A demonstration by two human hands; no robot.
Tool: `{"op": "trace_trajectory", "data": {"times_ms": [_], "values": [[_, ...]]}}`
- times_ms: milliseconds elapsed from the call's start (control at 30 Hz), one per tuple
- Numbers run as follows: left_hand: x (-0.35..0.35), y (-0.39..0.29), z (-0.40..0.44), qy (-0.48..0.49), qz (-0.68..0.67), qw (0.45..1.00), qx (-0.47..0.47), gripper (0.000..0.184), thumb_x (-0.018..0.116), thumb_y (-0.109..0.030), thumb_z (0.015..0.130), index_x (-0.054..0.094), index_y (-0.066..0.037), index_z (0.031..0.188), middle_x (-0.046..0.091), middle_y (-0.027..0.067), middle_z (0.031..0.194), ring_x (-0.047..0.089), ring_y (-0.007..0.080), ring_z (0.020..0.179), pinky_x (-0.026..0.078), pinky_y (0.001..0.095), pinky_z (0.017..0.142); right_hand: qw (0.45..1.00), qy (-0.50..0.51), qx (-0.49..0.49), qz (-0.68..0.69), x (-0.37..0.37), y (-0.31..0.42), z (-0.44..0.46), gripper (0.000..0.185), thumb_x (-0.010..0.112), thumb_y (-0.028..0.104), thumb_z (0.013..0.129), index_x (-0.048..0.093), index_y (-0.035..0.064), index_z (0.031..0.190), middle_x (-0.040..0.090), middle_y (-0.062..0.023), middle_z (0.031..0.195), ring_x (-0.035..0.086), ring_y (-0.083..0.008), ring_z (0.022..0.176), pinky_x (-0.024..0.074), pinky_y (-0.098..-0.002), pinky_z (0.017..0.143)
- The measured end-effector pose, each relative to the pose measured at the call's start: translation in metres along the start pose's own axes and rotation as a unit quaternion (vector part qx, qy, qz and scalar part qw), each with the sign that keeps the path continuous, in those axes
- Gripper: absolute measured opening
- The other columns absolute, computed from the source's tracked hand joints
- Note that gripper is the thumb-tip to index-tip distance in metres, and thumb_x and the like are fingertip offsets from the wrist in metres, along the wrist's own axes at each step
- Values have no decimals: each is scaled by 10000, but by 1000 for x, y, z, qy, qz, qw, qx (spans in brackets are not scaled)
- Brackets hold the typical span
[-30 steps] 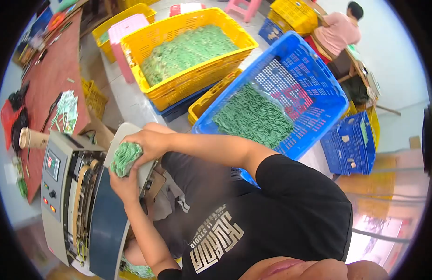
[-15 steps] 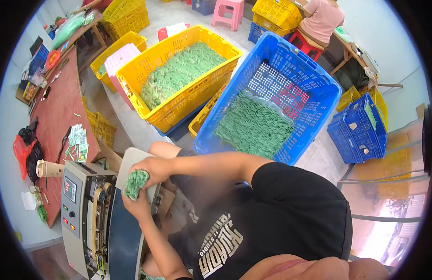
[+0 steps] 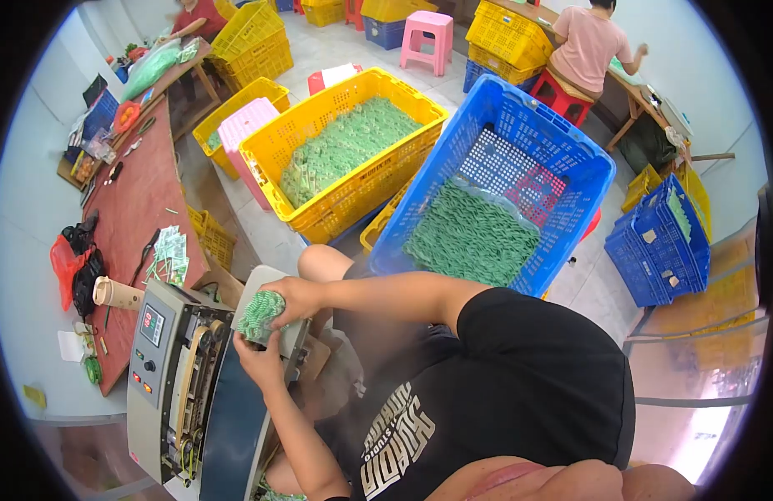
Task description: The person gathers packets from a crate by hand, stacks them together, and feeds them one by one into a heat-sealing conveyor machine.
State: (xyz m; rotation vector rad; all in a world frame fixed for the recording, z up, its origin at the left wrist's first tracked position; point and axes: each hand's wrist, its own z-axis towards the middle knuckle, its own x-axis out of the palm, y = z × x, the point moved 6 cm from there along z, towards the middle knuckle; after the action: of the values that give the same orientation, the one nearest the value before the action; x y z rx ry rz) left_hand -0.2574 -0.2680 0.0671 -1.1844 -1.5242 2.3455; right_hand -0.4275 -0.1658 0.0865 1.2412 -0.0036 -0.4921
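We are gripping the green bundle (image 3: pixel 260 312) from opposite sides with our right hand (image 3: pixel 297 301) and left hand (image 3: pixel 260 361), probably keeping its strands compact, and are holding it over the machine (image 3: pixel 153 422)'s pale plate (image 3: pixel 261 277).

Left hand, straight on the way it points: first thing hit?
The green bundle, which the left hand is touching now. Past that, the machine's pale ledge looks next in line, though depth there is unclear.

The black shirt (image 3: pixel 528 376) reads "STUDIO" beside larger stylised lettering (image 3: pixel 409 444); the display's (image 3: pixel 152 326) red digits (image 3: pixel 148 320) are too blurred to read.
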Motion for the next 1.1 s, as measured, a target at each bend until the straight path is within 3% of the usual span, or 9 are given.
{"op": "trace_trajectory", "data": {"times_ms": [67,200,333,467,700,800,867,933,1100], "values": [[-1,11,-1,-9,-141,990,-25,755,870,-117,804,477,7,1436,607,198,1379,646,321,1202,520,424,1000,999,-1,34,9,1,-3,-1,573,882,211,745,645,72,1248,747,-111,1109,713,-231,1021,559,-364,916],[-12,-7,-7,-16,-81,997,-3,746,835,-67,821,457,-5,1461,574,188,1434,610,302,1250,478,417,1067,998,-24,35,38,2,-6,-1,571,883,208,739,644,62,1237,745,-110,1101,706,-215,1019,558,-363,916],[-32,-16,-35,-94,-22,995,24,672,790,-71,871,474,-19,1461,651,149,1333,639,264,1161,484,374,971,997,-62,26,37,-4,-7,1,544,873,191,748,649,48,1223,743,-94,1103,695,-193,1025,549,-354,930],[-46,-7,-57,-101,-33,994,26,624,746,-86,933,454,-15,1479,634,140,1356,642,234,1111,499,357,935,991,-77,44,103,-3,-13,5,543,881,190,737,663,60,1217,750,-96,1105,702,-209,1012,539,-358,935],[-109,-61,-54,-193,-54,973,116,569,680,-26,963,423,49,1465,606,194,1347,636,242,1033,508,361,927,991,-61,48,108,-5,-7,2,521,872,191,763,654,60,1219,744,-79,1096,689,-190,1005,537,-351,935],[-130,-96,-38,-192,-40,959,204,563,679,-44,974,412,49,1460,601,188,1350,629,240,1032,503,363,946,993,-56,37,93,-4,-3,3,502,861,182,791,649,58,1228,743,-68,1111,683,-170,1013,538,-343,939],[-137,-133,-34,-190,-51,927,319,562,633,-36,997,385,24,1498,581,209,1395,624,231,1063,477,372,998,994,-56,27,91,-2,-8,1,502,858,183,794,647,56,1231,740,-71,1121,682,-172,1023,537,-345,943],[-136,-163,-29,-200,-58,922,325,567,692,-84,981,399,44,1448,595,197,1361,622,235,1028,494,372,962,993,-58,36,101,-3,-13,4,562,864,224,756,652,79,1256,738,-95,1124,695,-227,1036,528,-371,947],[-122,-188,-26,-133,-68,927,344,595,718,-119,948,418,24,1441,602,175,1361,622,229,1051,487,354,958,991,-49,38,115,0,-9,3,493,845,149,804,658,61,1251,736,-69,1140,679,-165,1061,531,-339,966]]}}
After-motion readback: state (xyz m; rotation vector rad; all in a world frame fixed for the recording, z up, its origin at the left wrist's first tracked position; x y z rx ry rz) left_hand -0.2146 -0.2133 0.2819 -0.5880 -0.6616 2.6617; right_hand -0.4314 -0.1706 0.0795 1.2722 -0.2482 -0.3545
